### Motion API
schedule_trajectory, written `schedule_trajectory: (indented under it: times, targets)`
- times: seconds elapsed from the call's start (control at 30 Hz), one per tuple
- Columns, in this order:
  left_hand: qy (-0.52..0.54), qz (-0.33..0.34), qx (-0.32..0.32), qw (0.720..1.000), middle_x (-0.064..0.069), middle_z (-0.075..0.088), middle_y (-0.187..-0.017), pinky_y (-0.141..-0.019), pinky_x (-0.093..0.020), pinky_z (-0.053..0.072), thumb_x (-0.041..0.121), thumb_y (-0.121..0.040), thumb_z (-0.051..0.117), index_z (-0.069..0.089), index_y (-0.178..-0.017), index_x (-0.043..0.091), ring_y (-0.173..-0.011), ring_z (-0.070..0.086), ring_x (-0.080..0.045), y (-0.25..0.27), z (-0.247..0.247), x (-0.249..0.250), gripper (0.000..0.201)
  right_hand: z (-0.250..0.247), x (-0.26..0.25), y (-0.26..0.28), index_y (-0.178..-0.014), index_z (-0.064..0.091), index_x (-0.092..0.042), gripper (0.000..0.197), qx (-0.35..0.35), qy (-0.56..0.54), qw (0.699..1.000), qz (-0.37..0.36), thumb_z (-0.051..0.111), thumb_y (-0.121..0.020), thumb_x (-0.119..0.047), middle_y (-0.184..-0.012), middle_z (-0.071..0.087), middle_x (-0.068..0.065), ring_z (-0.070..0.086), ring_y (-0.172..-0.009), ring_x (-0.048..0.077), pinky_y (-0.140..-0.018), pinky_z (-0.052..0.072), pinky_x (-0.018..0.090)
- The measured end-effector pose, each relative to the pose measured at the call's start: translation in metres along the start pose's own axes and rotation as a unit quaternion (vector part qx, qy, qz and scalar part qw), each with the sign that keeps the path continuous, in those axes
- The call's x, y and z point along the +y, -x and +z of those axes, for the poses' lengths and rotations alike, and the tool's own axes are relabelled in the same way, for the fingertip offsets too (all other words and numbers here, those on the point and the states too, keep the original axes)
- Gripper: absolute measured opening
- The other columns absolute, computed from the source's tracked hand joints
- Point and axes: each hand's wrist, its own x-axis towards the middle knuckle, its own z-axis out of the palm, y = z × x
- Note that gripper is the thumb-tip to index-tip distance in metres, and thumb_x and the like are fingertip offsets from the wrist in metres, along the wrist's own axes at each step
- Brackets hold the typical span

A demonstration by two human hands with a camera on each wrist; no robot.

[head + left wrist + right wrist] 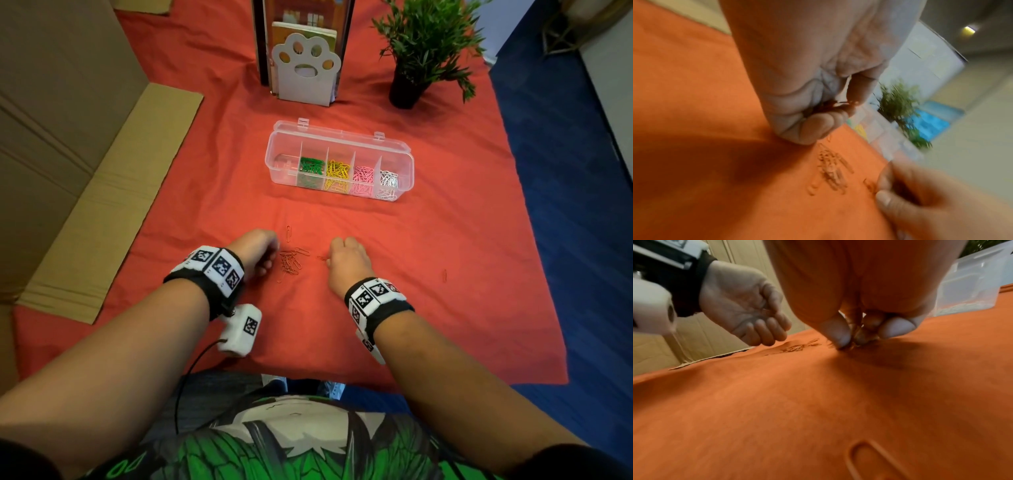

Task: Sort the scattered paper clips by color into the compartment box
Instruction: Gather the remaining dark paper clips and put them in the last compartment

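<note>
We note the left hand cupping gathered red clips for 1 transfer; right hand pinches another clip off the bench, box ahead

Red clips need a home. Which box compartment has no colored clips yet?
The leftmost compartment; the others hold green, yellow, pink and white clips.

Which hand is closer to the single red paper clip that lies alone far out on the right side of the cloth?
Right. The right hand is nearer to the lone red paper clip, which lies further right. The left hand is beyond the right hand, on the other side of the clip pile.
</note>
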Motion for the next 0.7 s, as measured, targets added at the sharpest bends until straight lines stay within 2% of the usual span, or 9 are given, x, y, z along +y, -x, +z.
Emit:
schedule_trajectory:
  times: [0.07,0.13,0.23,0.33,0.4,0.5,0.57,0.63,0.7]
  targets:
    - [0.125,-0.018,-0.025,0.992,-0.001,0.041,-0.057,-0.04,-0.014,0.033,0.009,-0.081,0.031,0.045,-0.061,0.014,-0.041,0.039,-0.013,0.0,-0.002,0.002,0.025,-0.001,0.002,-0.004,-0.111,0.049,-0.003,0.024,-0.016,-0.014,1.0,-0.002,0.047,-0.088,-0.008,-0.117,0.05,0.019,0.049,-0.11,0.036,-0.094,0.041,0.04]
    - [0.122,-0.011,-0.017,0.992,0.0,0.042,-0.055,-0.04,-0.014,0.034,0.012,-0.083,0.032,0.046,-0.062,0.013,-0.041,0.04,-0.012,-0.002,-0.001,0.004,0.025,-0.007,0.006,-0.008,-0.108,0.053,-0.003,0.021,-0.036,-0.065,0.997,0.012,0.049,-0.088,-0.01,-0.115,0.055,0.018,0.053,-0.108,0.034,-0.093,0.042,0.036]
    - [-0.155,0.04,0.086,0.983,-0.001,0.05,-0.05,-0.051,-0.023,0.037,0.037,-0.083,0.054,0.056,-0.063,0.013,-0.046,0.048,-0.017,-0.01,0.001,-0.001,0.032,-0.015,0.014,-0.014,-0.087,0.055,-0.017,0.006,-0.057,-0.238,0.968,0.061,0.051,-0.089,-0.013,-0.098,0.064,0.012,0.058,-0.086,0.023,-0.082,0.047,0.031]
    - [-0.395,0.08,0.142,0.904,-0.009,0.064,-0.062,-0.06,-0.029,0.044,0.062,-0.07,0.064,0.066,-0.063,0.006,-0.064,0.061,-0.025,-0.016,0.006,-0.008,0.056,-0.023,0.017,-0.014,-0.073,0.052,-0.023,0.025,-0.084,-0.439,0.887,0.12,0.048,-0.091,-0.007,-0.073,0.058,0.001,0.045,-0.057,0.011,-0.049,0.042,0.02]
    - [-0.435,0.095,0.145,0.884,-0.012,0.07,-0.071,-0.064,-0.03,0.049,0.059,-0.067,0.068,0.071,-0.069,0.006,-0.074,0.066,-0.027,-0.018,0.011,-0.012,0.053,-0.031,0.015,-0.011,-0.072,0.052,-0.019,0.027,-0.105,-0.564,0.803,0.158,0.041,-0.092,-0.004,-0.063,0.042,-0.002,0.032,-0.052,0.008,-0.043,0.029,0.018]
    - [-0.407,0.113,0.122,0.898,-0.011,0.073,-0.076,-0.072,-0.03,0.055,0.033,-0.072,0.068,0.074,-0.073,0.007,-0.078,0.068,-0.026,-0.015,0.016,-0.012,0.027,-0.042,0.019,-0.005,-0.07,0.053,-0.011,0.02,-0.143,-0.71,0.663,0.186,0.037,-0.082,-0.007,-0.063,0.038,0.0,0.031,-0.053,0.011,-0.05,0.029,0.022]
    - [-0.359,0.107,0.116,0.92,-0.008,0.069,-0.069,-0.068,-0.027,0.051,0.023,-0.076,0.063,0.072,-0.07,0.009,-0.072,0.065,-0.023,-0.011,0.018,-0.009,0.018,-0.044,0.023,-0.003,-0.065,0.054,-0.011,0.013,-0.16,-0.755,0.607,0.187,0.043,-0.071,-0.016,-0.063,0.041,0.002,0.035,-0.053,0.014,-0.052,0.034,0.024]
    - [-0.277,0.086,0.102,0.952,-0.006,0.061,-0.062,-0.058,-0.024,0.044,0.022,-0.079,0.058,0.067,-0.068,0.01,-0.061,0.058,-0.023,-0.007,0.018,-0.004,0.018,-0.044,0.025,-0.003,-0.062,0.051,-0.013,0.016,-0.161,-0.767,0.59,0.193,0.046,-0.072,-0.025,-0.061,0.044,0.001,0.038,-0.053,0.015,-0.05,0.037,0.022]
    - [-0.126,0.045,0.056,0.989,-0.005,0.049,-0.059,-0.048,-0.02,0.033,0.021,-0.081,0.05,0.054,-0.063,0.013,-0.049,0.044,-0.022,-0.007,0.016,0.001,0.02,-0.043,0.027,-0.005,-0.063,0.049,-0.014,0.027,-0.147,-0.756,0.603,0.209,0.043,-0.086,-0.027,-0.06,0.044,0.0,0.04,-0.051,0.014,-0.045,0.041,0.02]
